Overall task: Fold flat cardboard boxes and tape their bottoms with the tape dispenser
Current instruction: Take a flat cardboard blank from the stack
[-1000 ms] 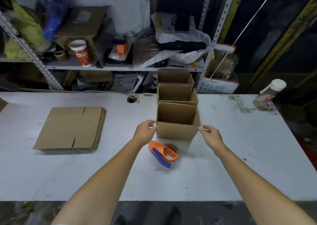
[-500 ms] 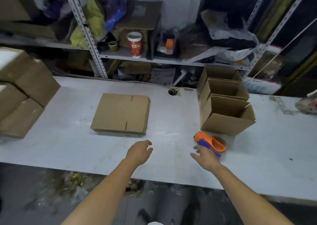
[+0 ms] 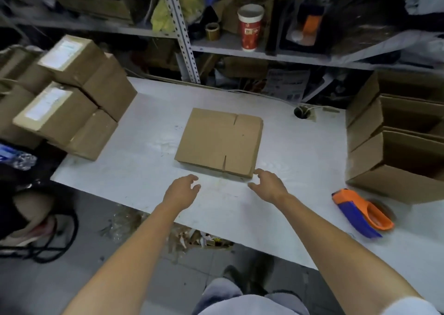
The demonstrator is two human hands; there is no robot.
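Sealed boxes (image 3: 72, 93) sit stacked at the left end of the table (image 3: 134, 165). The left hand (image 3: 181, 191) hovers just short of the stack of flat cardboard boxes (image 3: 219, 142) at the table's middle, its grip apart and empty. The right hand (image 3: 269, 184) is at the stack's near right corner, its grip also apart with the fingers loosely curved; contact is unclear. The tape dispenser (image 3: 360, 212) lies further right, near the open folded boxes (image 3: 384, 170).

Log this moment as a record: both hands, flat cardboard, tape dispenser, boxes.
left hand: open, empty, above the table, just short of the flat cardboard stack
right hand: open, empty, at the stack's near right corner; contact unclear
flat cardboard stack: lying flat, mid-table
tape dispenser: on the table, right of both hands, untouched
open boxes: upright row at right
sealed boxes: stacked at left
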